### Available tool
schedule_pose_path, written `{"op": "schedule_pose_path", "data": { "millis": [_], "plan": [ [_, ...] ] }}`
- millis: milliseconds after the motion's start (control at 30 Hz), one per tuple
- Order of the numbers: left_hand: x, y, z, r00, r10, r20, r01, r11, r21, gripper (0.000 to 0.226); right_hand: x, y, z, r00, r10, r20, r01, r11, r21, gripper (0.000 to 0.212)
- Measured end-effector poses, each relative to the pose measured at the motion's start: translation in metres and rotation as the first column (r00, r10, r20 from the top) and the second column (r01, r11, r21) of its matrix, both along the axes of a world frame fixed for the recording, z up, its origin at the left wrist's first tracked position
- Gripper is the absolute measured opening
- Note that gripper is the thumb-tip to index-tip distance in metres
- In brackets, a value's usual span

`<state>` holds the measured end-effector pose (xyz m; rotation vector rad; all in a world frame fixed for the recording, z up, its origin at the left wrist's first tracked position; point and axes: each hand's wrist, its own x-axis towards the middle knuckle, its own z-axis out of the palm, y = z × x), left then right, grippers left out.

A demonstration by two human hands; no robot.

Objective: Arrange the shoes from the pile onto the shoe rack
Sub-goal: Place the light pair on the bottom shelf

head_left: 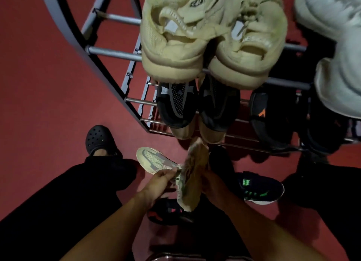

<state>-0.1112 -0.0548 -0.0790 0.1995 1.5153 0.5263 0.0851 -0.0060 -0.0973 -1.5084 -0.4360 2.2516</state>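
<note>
At the far left, a black perforated clog [99,139] sits on the person's foot on the red floor [45,96], with a black trouser leg [82,184] below it. Next comes the grey metal shoe rack [115,54], its curved side frame and round bars rising toward the camera. On its top bars rests a pair of beige chunky sneakers [211,37], heels toward the camera; a small dark label on the tongue of the left one and pale lettering on its side are too blurred to read. On the tier below them sits a pair of dark grey mesh sneakers [197,106] with tan soles. On the floor in front of the rack lies a cream mesh sneaker [154,158]. The left hand [160,184] grips its heel end, fingers curled round it. Just beside it, the right hand [213,184] holds a second cream sneaker [192,180] tipped up so its sole shows; printed letters on it read partly as "OR", the rest hidden. How the right fingers lie cannot be told in the shadow. Under the hands lies a black sneaker with red accents [168,212], and to the right a black sneaker with green stripes [259,188]. Further right on the lower tier stand black sneakers with orange marks [267,116], and a pale grey sneaker [336,51] on the top tier.
</note>
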Motion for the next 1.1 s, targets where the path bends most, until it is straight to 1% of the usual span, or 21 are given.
{"op": "schedule_pose_path", "data": {
  "millis": [33,67,100,133,200,300,400,467,500,533,567,600,633,667,700,767,833,967,1033,1067,1100],
  "plan": [
    [0.006,0.000,0.012,0.998,0.015,0.062,-0.015,1.000,-0.007,0.043,0.002,-0.001,0.008,0.989,-0.079,-0.123,0.069,0.995,-0.078,0.050],
    [0.010,-0.002,0.019,0.991,0.043,0.123,-0.041,0.999,-0.016,0.045,0.003,-0.002,0.011,0.962,-0.164,-0.218,0.137,0.982,-0.132,0.048],
    [0.015,-0.003,0.026,0.981,0.073,0.178,-0.069,0.997,-0.025,0.048,0.003,-0.003,0.017,0.941,-0.213,-0.265,0.174,0.971,-0.161,0.047],
    [0.019,-0.004,0.034,0.970,0.095,0.223,-0.091,0.995,-0.029,0.051,0.004,-0.003,0.020,0.937,-0.228,-0.265,0.185,0.966,-0.178,0.050],
    [0.025,-0.005,0.044,0.943,0.153,0.294,-0.152,0.988,-0.027,0.050,0.004,-0.004,0.032,0.963,-0.179,-0.202,0.153,0.979,-0.138,0.058],
    [0.034,-0.005,0.057,0.915,0.242,0.324,-0.248,0.969,-0.023,0.042,0.008,-0.012,0.046,0.999,-0.035,-0.033,0.034,0.999,-0.039,0.046],
    [0.045,-0.003,0.068,0.897,0.295,0.329,-0.298,0.954,-0.043,0.044,0.014,-0.017,0.060,0.997,0.035,0.066,-0.037,0.999,0.026,0.035],
    [0.053,-0.003,0.066,0.934,0.236,0.268,-0.241,0.970,-0.017,0.048,0.015,-0.017,0.069,0.969,0.087,0.232,-0.118,0.986,0.119,0.033],
    [0.056,-0.003,0.066,0.953,0.209,0.219,-0.213,0.977,-0.004,0.050,0.016,-0.017,0.071,0.938,0.097,0.333,-0.174,0.962,0.210,0.029],
    [0.058,-0.003,0.065,0.967,0.185,0.175,-0.189,0.982,0.006,0.052,0.017,-0.016,0.074,0.892,0.069,0.448,-0.238,0.912,0.334,0.022],
    [0.059,-0.004,0.064,0.976,0.165,0.139,-0.169,0.985,0.017,0.053,0.019,-0.017,0.076,0.867,0.014,0.499,-0.270,0.854,0.446,0.010],
    [0.060,-0.004,0.065,0.984,0.149,0.100,-0.153,0.988,0.030,0.054,0.021,-0.019,0.077,0.864,-0.004,0.504,-0.298,0.802,0.517,0.004],
    [0.060,-0.004,0.065,0.990,0.129,0.065,-0.131,0.991,0.040,0.056,0.022,-0.021,0.079,0.864,0.035,0.503,-0.345,0.768,0.539,0.013],
    [0.061,-0.005,0.066,0.993,0.111,0.036,-0.113,0.993,0.047,0.057,0.022,-0.023,0.084,0.869,0.130,0.477,-0.403,0.745,0.531,0.018],
    [0.061,-0.005,0.065,0.995,0.094,0.017,-0.095,0.994,0.051,0.060,0.021,-0.026,0.089,0.847,0.246,0.471,-0.489,0.708,0.510,0.018],
    [0.061,-0.006,0.063,0.998,0.064,-0.011,-0.064,0.997,0.045,0.064,0.023,-0.030,0.090,0.761,0.370,0.533,-0.631,0.616,0.472,0.021],
    [0.061,-0.006,0.060,0.998,0.051,-0.023,-0.050,0.998,0.045,0.068,0.025,-0.030,0.091,0.731,0.391,0.559,-0.667,0.582,0.465,0.030],
    [0.058,-0.005,0.053,1.000,0.023,-0.010,-0.023,0.999,0.043,0.067,0.025,-0.027,0.090,0.762,0.401,0.508,-0.629,0.643,0.436,0.041],
    [0.060,-0.002,0.054,0.998,-0.023,-0.063,0.025,0.999,0.039,0.063,0.024,-0.024,0.095,0.755,0.410,0.512,-0.640,0.631,0.439,0.032],
    [0.060,-0.001,0.052,0.992,-0.057,-0.115,0.063,0.997,0.045,0.062,0.023,-0.023,0.097,0.744,0.412,0.525,-0.655,0.605,0.453,0.024],
    [0.058,0.000,0.051,0.981,-0.106,-0.162,0.116,0.992,0.049,0.062,0.022,-0.020,0.102,0.720,0.410,0.560,-0.684,0.554,0.474,0.016]
  ]
}}
